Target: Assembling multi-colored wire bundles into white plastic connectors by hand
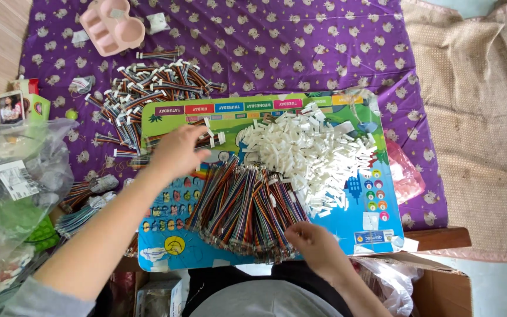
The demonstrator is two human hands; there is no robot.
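Observation:
A colourful picture board [335, 229] lies across my lap. On it sits a fanned heap of multicoloured ribbon cables [244, 205] and a pile of small white plastic connectors [306, 155]. My left hand [177, 151] reaches to the board's upper left, fingers curled beside a finished cable with a white plug [213, 140]; whether it grips the cable is unclear. My right hand [315, 243] rests at the near edge of the cable heap, fingers bent onto the wire ends.
A heap of finished plugged cables [148, 94] lies on the purple patterned cloth [300, 47] beyond the board. A pink compartment tray [112, 24] sits top left. Clear plastic bags [13, 182] crowd the left; a cardboard box [441, 287] stands at bottom right.

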